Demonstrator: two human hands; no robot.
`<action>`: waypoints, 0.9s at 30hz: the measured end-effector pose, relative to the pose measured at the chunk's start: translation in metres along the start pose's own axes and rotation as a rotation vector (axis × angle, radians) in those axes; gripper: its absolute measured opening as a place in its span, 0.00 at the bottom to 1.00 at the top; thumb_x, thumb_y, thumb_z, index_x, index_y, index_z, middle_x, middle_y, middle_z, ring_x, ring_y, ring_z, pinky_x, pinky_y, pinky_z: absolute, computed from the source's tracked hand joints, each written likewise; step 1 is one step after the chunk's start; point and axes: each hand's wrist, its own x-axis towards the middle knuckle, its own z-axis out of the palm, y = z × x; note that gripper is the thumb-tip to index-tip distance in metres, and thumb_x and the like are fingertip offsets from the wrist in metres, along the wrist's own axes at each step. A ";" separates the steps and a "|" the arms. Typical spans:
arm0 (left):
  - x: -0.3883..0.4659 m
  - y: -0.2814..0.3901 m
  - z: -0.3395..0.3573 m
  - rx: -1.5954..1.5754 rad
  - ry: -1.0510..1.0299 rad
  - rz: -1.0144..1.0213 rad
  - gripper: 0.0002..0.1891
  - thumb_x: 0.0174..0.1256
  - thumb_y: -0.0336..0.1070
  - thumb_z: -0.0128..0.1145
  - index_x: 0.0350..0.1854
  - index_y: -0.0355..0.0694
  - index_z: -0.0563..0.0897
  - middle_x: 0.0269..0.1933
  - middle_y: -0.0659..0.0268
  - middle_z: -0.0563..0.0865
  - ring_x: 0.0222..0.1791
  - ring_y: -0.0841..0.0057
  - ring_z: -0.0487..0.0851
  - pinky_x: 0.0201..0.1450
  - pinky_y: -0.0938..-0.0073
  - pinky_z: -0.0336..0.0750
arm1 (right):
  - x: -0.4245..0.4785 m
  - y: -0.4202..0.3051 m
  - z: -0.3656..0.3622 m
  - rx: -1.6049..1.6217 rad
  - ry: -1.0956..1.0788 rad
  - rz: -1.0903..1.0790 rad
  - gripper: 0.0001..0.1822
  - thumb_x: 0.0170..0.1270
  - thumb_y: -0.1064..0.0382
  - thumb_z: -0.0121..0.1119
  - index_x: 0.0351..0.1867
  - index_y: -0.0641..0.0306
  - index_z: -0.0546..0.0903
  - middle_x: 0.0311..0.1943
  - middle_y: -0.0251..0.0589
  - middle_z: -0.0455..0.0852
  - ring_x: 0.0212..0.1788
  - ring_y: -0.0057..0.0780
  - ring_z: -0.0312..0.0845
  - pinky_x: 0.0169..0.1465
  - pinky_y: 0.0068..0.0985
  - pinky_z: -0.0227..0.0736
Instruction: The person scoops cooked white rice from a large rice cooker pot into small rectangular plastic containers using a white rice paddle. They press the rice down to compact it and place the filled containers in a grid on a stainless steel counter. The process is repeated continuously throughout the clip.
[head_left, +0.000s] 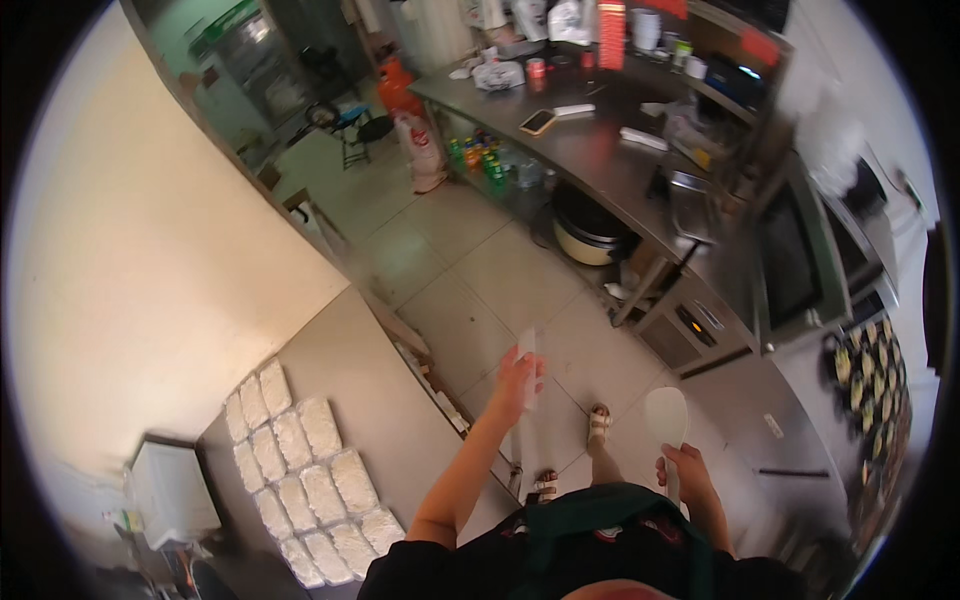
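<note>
My left hand is wrapped around a thin translucent plastic piece, held upright above the floor; blur hides whether it is a lid or a shallow box. In my right hand is a pale rice paddle, its broad blade pointing away from me. On the counter to my left stand several rows of clear plastic boxes, packed with what looks like white rice. Both hands are apart from the counter and these boxes.
Across the tiled floor a steel worktable carries a phone and bags. Beneath it sits a large rice cooker. An orange gas cylinder stands farther back. On the right is a steel cabinet with an open door.
</note>
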 end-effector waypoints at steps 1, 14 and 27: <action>0.009 0.005 -0.011 0.002 0.052 0.007 0.40 0.60 0.53 0.63 0.70 0.47 0.56 0.55 0.65 0.76 0.49 0.76 0.75 0.51 0.65 0.70 | 0.028 -0.013 0.004 -0.025 -0.044 0.027 0.09 0.65 0.62 0.57 0.38 0.66 0.75 0.22 0.41 0.78 0.16 0.27 0.71 0.18 0.25 0.66; -0.058 -0.113 -0.095 -0.640 0.700 -0.167 0.20 0.61 0.52 0.61 0.50 0.47 0.76 0.36 0.69 0.79 0.36 0.73 0.78 0.35 0.65 0.77 | 0.226 -0.285 0.160 -0.369 -0.467 -0.142 0.10 0.67 0.60 0.55 0.40 0.66 0.73 0.23 0.39 0.76 0.17 0.24 0.70 0.21 0.25 0.65; 0.222 0.214 -0.173 0.029 0.895 0.156 0.44 0.51 0.56 0.69 0.62 0.27 0.67 0.51 0.54 0.79 0.49 0.72 0.77 0.48 0.69 0.73 | 0.354 -0.383 0.374 -0.247 -0.462 0.002 0.11 0.66 0.59 0.56 0.42 0.64 0.72 0.23 0.38 0.77 0.17 0.24 0.69 0.21 0.25 0.65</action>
